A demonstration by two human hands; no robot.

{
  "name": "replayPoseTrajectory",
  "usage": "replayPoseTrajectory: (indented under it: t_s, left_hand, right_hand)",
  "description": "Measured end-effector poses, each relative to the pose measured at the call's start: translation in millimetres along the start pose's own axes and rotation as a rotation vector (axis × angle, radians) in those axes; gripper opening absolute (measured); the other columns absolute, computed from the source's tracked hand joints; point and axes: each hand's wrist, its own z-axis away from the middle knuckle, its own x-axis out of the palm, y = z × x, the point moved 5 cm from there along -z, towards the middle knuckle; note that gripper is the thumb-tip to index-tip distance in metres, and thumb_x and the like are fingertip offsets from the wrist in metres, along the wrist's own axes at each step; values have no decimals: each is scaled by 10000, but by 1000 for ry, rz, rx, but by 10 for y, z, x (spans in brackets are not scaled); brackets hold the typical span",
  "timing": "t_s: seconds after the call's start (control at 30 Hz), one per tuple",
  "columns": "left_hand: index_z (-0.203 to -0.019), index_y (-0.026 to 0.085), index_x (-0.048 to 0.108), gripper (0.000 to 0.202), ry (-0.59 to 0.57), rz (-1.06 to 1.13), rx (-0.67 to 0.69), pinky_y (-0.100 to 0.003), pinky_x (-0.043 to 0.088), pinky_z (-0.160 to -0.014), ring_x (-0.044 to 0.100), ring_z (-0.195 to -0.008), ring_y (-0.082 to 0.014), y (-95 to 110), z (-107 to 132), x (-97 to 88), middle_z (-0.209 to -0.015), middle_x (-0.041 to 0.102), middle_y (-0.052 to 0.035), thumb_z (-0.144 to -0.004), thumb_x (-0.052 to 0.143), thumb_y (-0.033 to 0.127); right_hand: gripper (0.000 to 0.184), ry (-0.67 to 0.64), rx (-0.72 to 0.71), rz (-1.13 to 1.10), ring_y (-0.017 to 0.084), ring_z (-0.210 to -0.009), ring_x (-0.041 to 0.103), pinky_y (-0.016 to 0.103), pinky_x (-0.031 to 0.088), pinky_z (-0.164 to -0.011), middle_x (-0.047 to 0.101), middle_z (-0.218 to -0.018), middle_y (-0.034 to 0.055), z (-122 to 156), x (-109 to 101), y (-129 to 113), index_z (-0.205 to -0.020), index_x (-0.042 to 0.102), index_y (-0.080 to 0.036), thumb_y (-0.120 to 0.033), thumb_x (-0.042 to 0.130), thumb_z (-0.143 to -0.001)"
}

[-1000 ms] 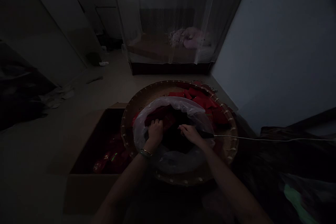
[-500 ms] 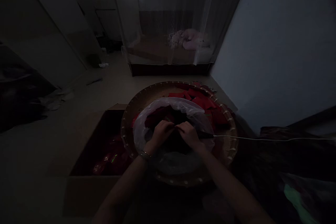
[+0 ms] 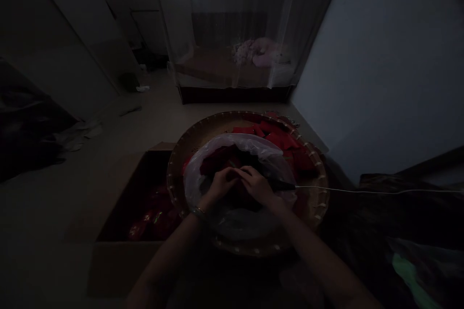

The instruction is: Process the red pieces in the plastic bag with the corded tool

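My left hand (image 3: pixel 223 181) and my right hand (image 3: pixel 254 184) meet over the mouth of a clear plastic bag (image 3: pixel 197 178). Their fingers are bent together at the tips, and what lies between them is too dark to make out. Under and behind the hands, the bag holds dark red pieces (image 3: pixel 219 158). A black tool handle (image 3: pixel 284 185) with a white cord (image 3: pixel 344 190) lies by my right hand, its front end hidden. All this rests in a round woven bamboo tray (image 3: pixel 192 137), with flat red pieces (image 3: pixel 279 137) along its far right side.
Left of the tray stands an open cardboard box (image 3: pixel 123 256) with shiny red packets (image 3: pixel 148 224) in it. A bed behind a sheer net (image 3: pixel 232 75) is at the back. A pale wall (image 3: pixel 380 67) rises on the right, above a dark heap (image 3: pixel 377 231).
The fingers of both hands have shifted slightly, the right ones now reaching over toward the left fingertips. The tray, bag and box look the same.
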Motion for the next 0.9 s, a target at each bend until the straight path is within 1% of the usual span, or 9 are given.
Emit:
replayPoseTrajectory:
  t_s: [0.07, 0.27, 0.4, 0.5, 0.6, 0.67, 0.77, 0.83, 0.9]
  left_hand:
    - [-943, 156, 618, 219, 21, 7, -16, -272, 484, -764, 619, -824, -158, 12, -3, -16, -896, 667, -36, -730, 656, 192]
    - [-916, 144, 582, 209, 59, 85, -43, -256, 491, -736, 617, -805, -144, 0, -24, -29, -870, 648, -34, -720, 650, 172]
    - [-912, 147, 578, 215, 63, 33, -24, -251, 488, -745, 621, -818, -145, -21, -7, -15, -881, 650, -33, -712, 658, 160]
    - [-930, 167, 590, 207, 16, -59, 6, -249, 486, -748, 629, -809, -140, -8, 25, 18, -877, 665, -20, -729, 634, 145]
    - [-988, 176, 598, 221, -8, -89, 34, -249, 483, -768, 633, -834, -141, 22, 44, 32, -919, 676, -27, -767, 604, 180]
    - [-1033, 171, 605, 258, 5, -107, 4, -252, 481, -765, 632, -845, -152, 15, 39, 18, -949, 680, -41, -782, 604, 232]
    - [-942, 146, 662, 211, -31, -162, -75, -238, 470, -684, 623, -746, -156, -34, 20, 19, -849, 692, -39, -808, 575, 283]
    - [-860, 134, 687, 205, -63, -179, -91, -221, 451, -638, 602, -680, -144, -56, 12, 27, -781, 689, -30, -823, 550, 282]
    - [-849, 134, 698, 204, -83, -172, -73, -209, 439, -629, 588, -664, -134, -56, 10, 37, -772, 689, -22, -823, 547, 269]
  right_hand:
    - [396, -1, 7, 28, 202, -1037, 534, 356, 484, -903, 539, -1123, 102, 18, 18, 28, -1290, 508, -230, -178, 398, -913]
    - [350, 51, -17, 135, 220, -1066, 511, 376, 475, -900, 528, -1181, 104, 39, 2, 33, -1235, 563, -251, -210, 409, -924]
    - [226, 107, -26, 138, 214, -955, 505, 362, 473, -849, 554, -1012, 102, 2, -51, -22, -1012, 671, -203, -229, 474, -904]
    - [153, 99, -11, 164, 220, -873, 475, 361, 466, -786, 522, -874, 94, -22, -77, -31, -840, 673, -167, -224, 534, -868]
    - [174, 87, -29, 114, 213, -848, 467, 346, 454, -750, 522, -835, 86, -24, -111, -11, -788, 656, -157, -199, 512, -875]
    - [205, 147, 4, 42, 203, -836, 478, 338, 450, -747, 539, -833, 84, -16, -167, 46, -769, 650, -157, -199, 488, -887]
    - [230, 257, 102, -8, 203, -844, 497, 351, 446, -771, 563, -861, 91, 2, -239, 161, -742, 647, -162, -202, 469, -883]
    - [234, 254, 111, 9, 212, -861, 497, 362, 443, -780, 569, -871, 100, 5, -235, 189, -728, 646, -163, -185, 461, -869]
    - [232, 237, 89, 48, 217, -854, 486, 363, 442, -770, 559, -849, 101, 6, -220, 177, -687, 636, -163, -196, 480, -856]
